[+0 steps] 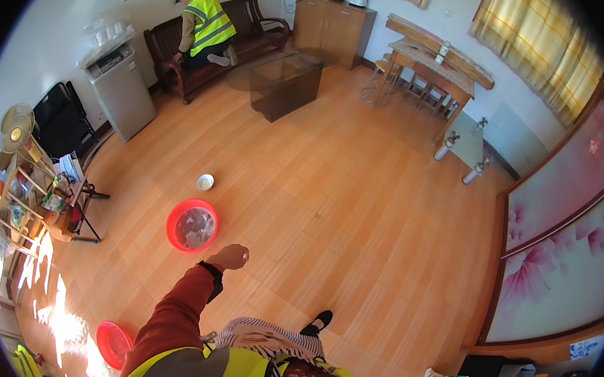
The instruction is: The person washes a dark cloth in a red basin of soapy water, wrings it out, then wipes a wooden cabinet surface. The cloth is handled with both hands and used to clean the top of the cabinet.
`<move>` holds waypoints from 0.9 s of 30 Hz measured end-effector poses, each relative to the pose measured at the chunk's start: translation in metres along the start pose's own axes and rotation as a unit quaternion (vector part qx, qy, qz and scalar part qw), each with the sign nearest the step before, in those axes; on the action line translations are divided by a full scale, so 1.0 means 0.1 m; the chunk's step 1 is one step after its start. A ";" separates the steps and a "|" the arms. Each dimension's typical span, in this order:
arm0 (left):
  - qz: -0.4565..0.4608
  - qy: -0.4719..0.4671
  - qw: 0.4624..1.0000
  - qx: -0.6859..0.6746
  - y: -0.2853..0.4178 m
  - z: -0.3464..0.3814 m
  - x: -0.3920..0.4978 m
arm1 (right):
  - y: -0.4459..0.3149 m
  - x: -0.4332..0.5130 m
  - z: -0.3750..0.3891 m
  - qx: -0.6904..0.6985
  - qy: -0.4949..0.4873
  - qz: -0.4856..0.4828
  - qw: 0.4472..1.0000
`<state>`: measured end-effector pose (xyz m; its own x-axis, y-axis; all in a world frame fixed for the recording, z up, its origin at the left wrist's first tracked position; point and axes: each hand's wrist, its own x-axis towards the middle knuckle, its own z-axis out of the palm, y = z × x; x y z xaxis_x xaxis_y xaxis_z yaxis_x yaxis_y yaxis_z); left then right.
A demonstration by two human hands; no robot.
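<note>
My left hand point(230, 256) is held out in front of me above the wood-look floor, its fingers curled; whether anything is inside them cannot be told. A dark band circles the wrist below a rust-red sleeve. Just beyond it, to the left, a red plastic basin point(171, 225) stands on the floor with cloudy water and what looks like a wet cloth point(200, 228) in it. Behind the basin sits a small white bowl point(205, 181) with something pale inside. My right hand is out of view; on that side lie bare floorboards and my black shoe point(326, 318).
Another person point(207, 26) in a yellow vest kneels on a dark wooden sofa point(251, 28). A glass coffee table point(284, 82) stands nearby. A second red basin point(113, 345) is at lower left, a cluttered rack point(23, 207) and fan point(16, 131) at left, sliding doors point(561, 238) at right.
</note>
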<state>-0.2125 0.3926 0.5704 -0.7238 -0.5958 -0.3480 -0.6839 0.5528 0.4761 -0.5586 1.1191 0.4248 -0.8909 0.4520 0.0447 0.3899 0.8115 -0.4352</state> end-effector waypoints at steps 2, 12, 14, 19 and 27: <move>-0.002 0.020 1.000 -0.009 0.12 -0.03 0.15 | -0.02 0.47 0.32 -0.008 -0.025 -0.021 0.999; -0.113 0.070 0.990 -0.052 0.63 -0.13 0.18 | -2.52 2.27 1.49 0.203 -0.201 -0.185 0.940; -0.135 0.062 0.986 -0.073 0.81 -0.24 0.25 | -3.57 2.08 1.61 0.333 -0.230 -0.147 0.903; -0.074 0.128 0.984 -0.098 1.43 -0.71 0.82 | -5.79 1.15 1.48 0.459 -0.455 -0.065 0.760; 0.127 0.112 0.958 -0.231 2.17 -1.49 2.46 | -7.78 -0.73 1.48 0.357 -0.636 -0.155 0.666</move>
<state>-0.5253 0.2790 0.7083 -0.7880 -0.6154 -0.0167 -0.3378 0.4095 0.8474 -0.8314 0.4000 0.6271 -0.5562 -0.7447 -0.3688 0.3363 0.2041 -0.9194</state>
